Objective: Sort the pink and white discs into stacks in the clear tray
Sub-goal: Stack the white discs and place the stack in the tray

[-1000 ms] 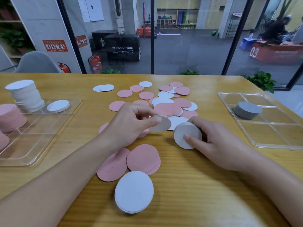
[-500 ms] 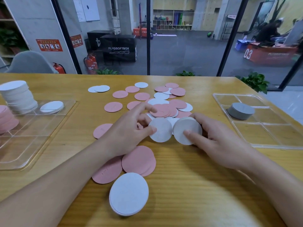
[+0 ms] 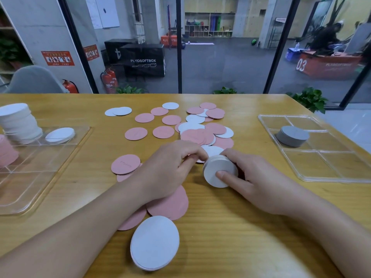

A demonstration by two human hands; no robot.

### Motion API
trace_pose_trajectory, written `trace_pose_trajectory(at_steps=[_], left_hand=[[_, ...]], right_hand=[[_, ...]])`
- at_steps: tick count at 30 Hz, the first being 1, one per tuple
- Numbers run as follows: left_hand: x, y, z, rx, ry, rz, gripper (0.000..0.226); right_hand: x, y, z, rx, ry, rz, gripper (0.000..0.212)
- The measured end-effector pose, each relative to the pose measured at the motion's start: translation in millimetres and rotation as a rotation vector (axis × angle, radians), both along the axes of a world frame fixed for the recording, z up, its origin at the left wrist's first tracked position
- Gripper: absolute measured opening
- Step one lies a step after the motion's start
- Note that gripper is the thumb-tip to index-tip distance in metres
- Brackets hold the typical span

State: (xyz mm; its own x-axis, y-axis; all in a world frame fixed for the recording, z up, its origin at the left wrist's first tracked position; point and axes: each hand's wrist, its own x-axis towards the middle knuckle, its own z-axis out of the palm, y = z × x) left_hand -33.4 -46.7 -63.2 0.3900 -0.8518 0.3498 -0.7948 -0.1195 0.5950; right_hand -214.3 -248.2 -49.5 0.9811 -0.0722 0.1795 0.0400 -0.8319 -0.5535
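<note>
Between us and the scattered discs (image 3: 202, 127) at centre frame, our own hands fill the middle: the left hand (image 3: 170, 169) and the right hand (image 3: 255, 177) meet around a small white stack (image 3: 218, 171). A white pile (image 3: 154, 242) and pink discs (image 3: 170, 203) lie under the left forearm at lower centre. Bare table (image 3: 251, 237) runs along the lower right, and another open strip separates the discs from the right tray (image 3: 325, 177). At the left edge, the clear tray (image 3: 40, 177) holds a tall white stack (image 3: 18, 121) and a pink stack (image 3: 6, 151) in its far compartments; we see its near compartments open from above.
</note>
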Motion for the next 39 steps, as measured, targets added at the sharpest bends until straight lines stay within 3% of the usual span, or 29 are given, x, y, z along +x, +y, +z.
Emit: trace_pose_trajectory(at_steps=[5,11,14,19,22,27,32,35,39], left_hand=[[10,-26,-3,0.162,-0.188,-0.060,0.040],[8,-60,4,0.348,-0.302,-0.073,0.029],[7,-62,2,0.411,-0.374,-0.110,0.049],[8,-38,5,0.382,-0.321,-0.111,0.046],[13,-14,10,0.407,-0.281,-0.103,0.044],[19,10,12,0.408,-0.185,0.002,0.054],[15,7,8,0.436,-0.235,0.052,0.061],[17,7,11,0.332,-0.279,0.057,0.063],[16,4,10,0.154,-0.105,0.090,0.063]], right_hand=[[-1,-10,3,0.074,0.048,0.009,0.013],[-2,-11,4,0.106,0.046,0.011,0.010],[-2,-8,8,0.121,0.033,0.023,0.023],[-1,-10,4,0.108,0.041,-0.012,0.006],[0,-9,3,0.073,0.036,-0.028,0.021],[0,-4,5,0.084,0.038,-0.030,0.024],[0,-2,7,0.094,0.032,-0.027,0.024],[0,-1,7,0.091,0.029,-0.023,0.025],[0,-2,6,0.103,0.021,-0.023,0.024]])
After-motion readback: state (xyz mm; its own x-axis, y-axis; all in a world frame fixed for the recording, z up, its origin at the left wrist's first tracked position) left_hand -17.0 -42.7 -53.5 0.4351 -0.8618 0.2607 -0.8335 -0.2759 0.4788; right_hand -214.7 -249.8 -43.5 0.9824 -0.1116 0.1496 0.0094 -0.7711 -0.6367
